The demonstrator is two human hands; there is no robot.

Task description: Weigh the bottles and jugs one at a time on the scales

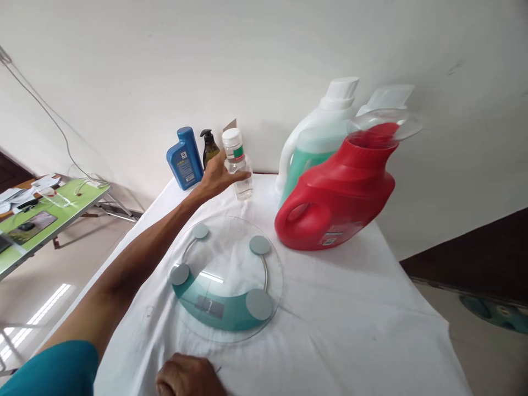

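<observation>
My left hand [220, 173] reaches to the back of the cloth-covered table, its thumb across the front of a clear bottle [243, 188] and its other fingers behind. The bottle has a white cap and a green-and-red label near the top, and stands upright. My right hand [190, 377] lies at the near edge, fingers curled in, with nothing seen in it. Between the two hands sits a round glass bathroom scale [214, 322] with grey discs and a teal band. Its small display is too blurred to read.
A blue bottle [185, 162] and a dark pump bottle [209, 147] stand back left. On the right are a red jug [325, 203] with a clear funnel-like piece at its mouth, and white-capped jugs [315, 132]. A green table [78, 192] stands far left. A wall rises behind.
</observation>
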